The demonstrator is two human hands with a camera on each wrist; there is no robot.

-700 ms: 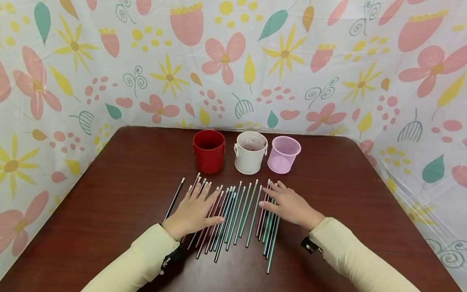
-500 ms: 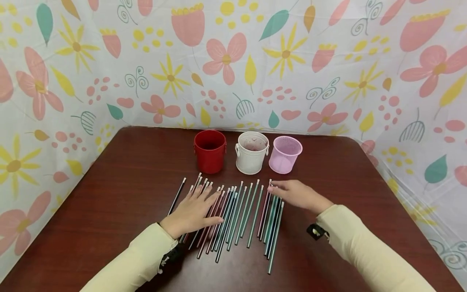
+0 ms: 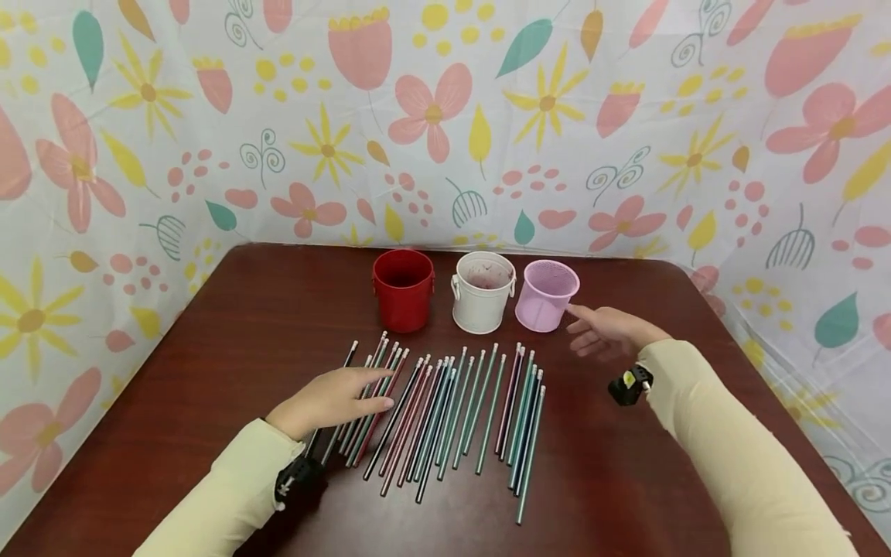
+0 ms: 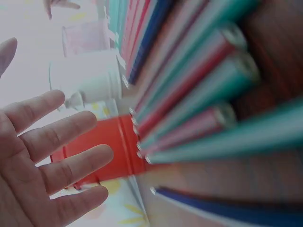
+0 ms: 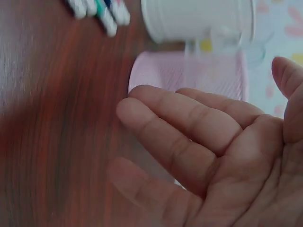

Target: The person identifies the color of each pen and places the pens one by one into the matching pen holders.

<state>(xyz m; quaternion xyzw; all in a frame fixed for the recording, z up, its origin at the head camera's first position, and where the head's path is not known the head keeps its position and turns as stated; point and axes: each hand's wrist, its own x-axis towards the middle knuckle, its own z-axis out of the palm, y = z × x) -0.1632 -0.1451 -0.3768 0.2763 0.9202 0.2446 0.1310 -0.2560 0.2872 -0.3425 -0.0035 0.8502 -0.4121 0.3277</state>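
Observation:
Many metallic pencils [image 3: 490, 415] in green, red, pink and dark blue lie side by side on the table, white eraser ends toward the back. My left hand [image 3: 334, 398] is over the left part of this row, fingers stretched out and holding nothing. In the left wrist view its fingers [image 4: 78, 165] are spread, apart from the blurred pencils. My right hand [image 3: 611, 329] is raised just right of the pink mesh cup [image 3: 541, 305]. Its fingers reach toward the cup with nothing in them; whether they touch it I cannot tell.
Left of the pink cup stands a white bucket [image 3: 480, 309] with side handles, then a red bucket [image 3: 404, 305]. They line the back of the dark brown table [image 3: 278, 309]. A flowered cloth [image 3: 431, 193] hangs behind it.
My right hand has left the right-hand pencils and moved right and back to beside the pink cup. My left hand has shifted left, uncovering more pencils.

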